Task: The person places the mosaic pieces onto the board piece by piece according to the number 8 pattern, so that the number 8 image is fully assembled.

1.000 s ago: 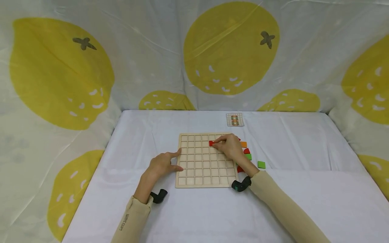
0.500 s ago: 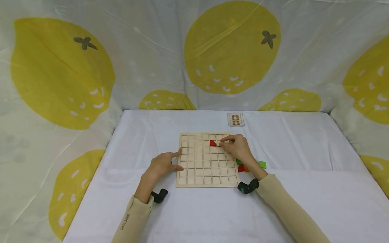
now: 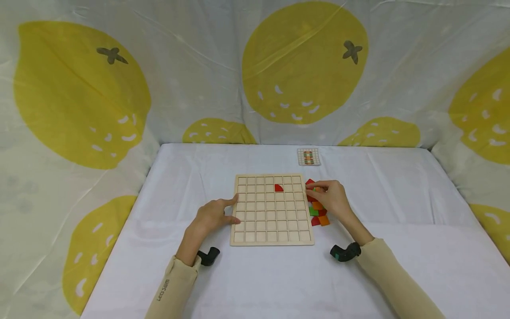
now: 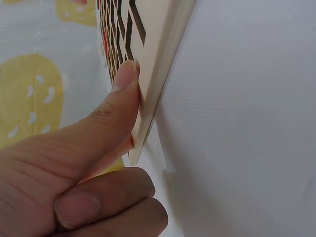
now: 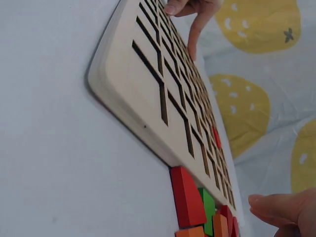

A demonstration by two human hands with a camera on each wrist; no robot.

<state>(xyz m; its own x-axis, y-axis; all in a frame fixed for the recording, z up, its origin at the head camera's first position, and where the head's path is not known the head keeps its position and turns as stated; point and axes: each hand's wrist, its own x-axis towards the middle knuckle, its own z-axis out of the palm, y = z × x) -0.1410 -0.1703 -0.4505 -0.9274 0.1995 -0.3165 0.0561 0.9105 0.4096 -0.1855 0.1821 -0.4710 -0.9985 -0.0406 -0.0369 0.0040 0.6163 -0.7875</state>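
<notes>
My left hand (image 3: 211, 215) rests at the left edge of a light wooden grid board (image 3: 255, 243). Its thumb (image 4: 126, 79) lies on the rim and the index finger touches farther along; the other fingers are curled. One red quarter-round tile (image 3: 278, 188) sits in a cell of the second row from the back, right of the middle. Beyond the board's right edge, my right hand (image 3: 334, 197) is over the loose coloured tiles, thumb and index finger apart. Green and orange show between these fingers, and I see no tile pinched there.
Several red, green and orange tiles, among them an orange tile (image 3: 324, 220) and a red block (image 5: 186, 197), lie along the board's right side. A small pattern card (image 3: 308, 157) lies behind the board on the white cloth (image 3: 191, 177).
My right hand has let go of the red quarter-round tile in its cell and moved right to the loose tiles. My left hand has stayed at the board's edge.
</notes>
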